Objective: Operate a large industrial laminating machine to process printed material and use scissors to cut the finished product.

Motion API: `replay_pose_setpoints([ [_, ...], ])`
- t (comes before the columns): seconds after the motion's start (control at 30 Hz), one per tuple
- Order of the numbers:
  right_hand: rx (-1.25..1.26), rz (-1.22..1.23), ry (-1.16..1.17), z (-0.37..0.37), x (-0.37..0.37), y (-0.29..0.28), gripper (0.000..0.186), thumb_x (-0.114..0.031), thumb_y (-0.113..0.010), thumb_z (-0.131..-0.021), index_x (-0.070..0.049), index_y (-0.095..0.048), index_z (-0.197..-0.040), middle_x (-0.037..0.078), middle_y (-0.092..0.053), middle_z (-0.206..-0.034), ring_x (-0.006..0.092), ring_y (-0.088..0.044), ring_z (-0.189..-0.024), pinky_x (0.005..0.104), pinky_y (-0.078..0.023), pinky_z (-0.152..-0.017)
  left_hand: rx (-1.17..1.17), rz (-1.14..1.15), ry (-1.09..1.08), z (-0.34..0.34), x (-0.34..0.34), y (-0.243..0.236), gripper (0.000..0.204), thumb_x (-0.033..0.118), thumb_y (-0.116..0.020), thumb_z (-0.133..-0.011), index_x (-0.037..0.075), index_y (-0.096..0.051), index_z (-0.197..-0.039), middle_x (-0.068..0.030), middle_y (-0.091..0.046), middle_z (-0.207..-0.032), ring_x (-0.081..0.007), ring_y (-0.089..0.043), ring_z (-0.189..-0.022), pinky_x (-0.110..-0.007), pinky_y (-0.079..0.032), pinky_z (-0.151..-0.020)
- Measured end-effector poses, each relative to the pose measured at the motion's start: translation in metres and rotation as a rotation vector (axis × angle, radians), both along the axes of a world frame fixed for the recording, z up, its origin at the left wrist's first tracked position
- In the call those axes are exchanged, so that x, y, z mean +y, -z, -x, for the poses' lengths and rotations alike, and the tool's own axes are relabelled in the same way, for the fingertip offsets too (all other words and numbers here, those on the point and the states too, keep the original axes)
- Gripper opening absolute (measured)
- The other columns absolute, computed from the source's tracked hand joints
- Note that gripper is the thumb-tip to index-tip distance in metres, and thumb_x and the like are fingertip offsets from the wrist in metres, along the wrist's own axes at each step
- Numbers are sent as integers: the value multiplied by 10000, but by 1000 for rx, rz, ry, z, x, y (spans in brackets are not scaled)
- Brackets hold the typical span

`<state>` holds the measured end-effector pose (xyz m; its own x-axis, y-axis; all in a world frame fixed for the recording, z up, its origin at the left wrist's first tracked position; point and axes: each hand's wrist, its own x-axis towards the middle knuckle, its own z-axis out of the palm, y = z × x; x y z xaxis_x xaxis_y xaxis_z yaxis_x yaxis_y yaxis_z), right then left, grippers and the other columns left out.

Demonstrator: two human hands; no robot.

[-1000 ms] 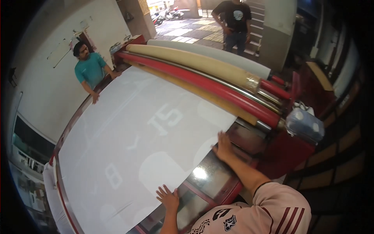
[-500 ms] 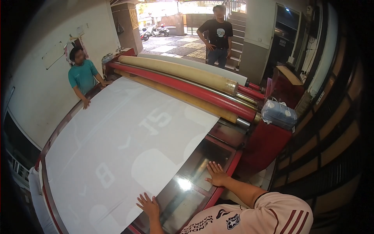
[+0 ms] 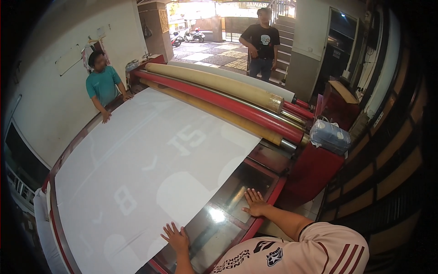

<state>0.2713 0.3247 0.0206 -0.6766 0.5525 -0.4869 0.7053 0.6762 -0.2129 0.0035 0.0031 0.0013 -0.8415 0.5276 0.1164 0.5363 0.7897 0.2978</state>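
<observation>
A wide white sheet (image 3: 132, 160) with faint printed shapes covers most of the red-framed machine table, its far edge along the rollers. My left hand (image 3: 175, 237) rests palm down with spread fingers at the sheet's near right edge, partly over the fabric. My right hand (image 3: 253, 202) lies open and flat on the bare shiny tabletop (image 3: 223, 192), to the right of the sheet and apart from it. Neither hand holds anything that I can see.
Long red, tan and steel rollers (image 3: 214, 100) span the far side. A co-worker in teal (image 3: 102, 84) rests hands along the left edge; another person in black (image 3: 260, 45) stands behind the machine. A wrapped bundle (image 3: 328, 137) sits at the right end. Scooters (image 3: 191, 35) stand outside.
My right hand has left the sheet's edge near the rollers and lies closer to me on the bare top. The view has tilted up, showing more of the yard and the person in black.
</observation>
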Motion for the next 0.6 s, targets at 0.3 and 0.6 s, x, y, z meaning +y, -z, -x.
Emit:
replay_pose_setpoints([
  [0.3, -5, 26, 3, 0, 2, -1, 895, -610, -346, -1000, -87, 79, -1588, 126, 141, -1662, 284, 154, -1529, 451, 52, -1229, 3, 8, 9, 2, 1, 2, 612, 398, -523, -973, 19, -468, -1451, -238, -362, -1543, -409, -216, -1487, -622, -26, -1195],
  [0.6, -14, 18, -16, 0, 2, -2, 907, -629, -326, -998, -64, 70, -1585, 159, 143, -1656, 315, 136, -1529, 450, 53, -1227, 8, 18, 29, 8, -2, 9, 631, 420, -529, -963, 32, -465, -1456, -243, -370, -1539, -419, -237, -1477, -631, -34, -1191],
])
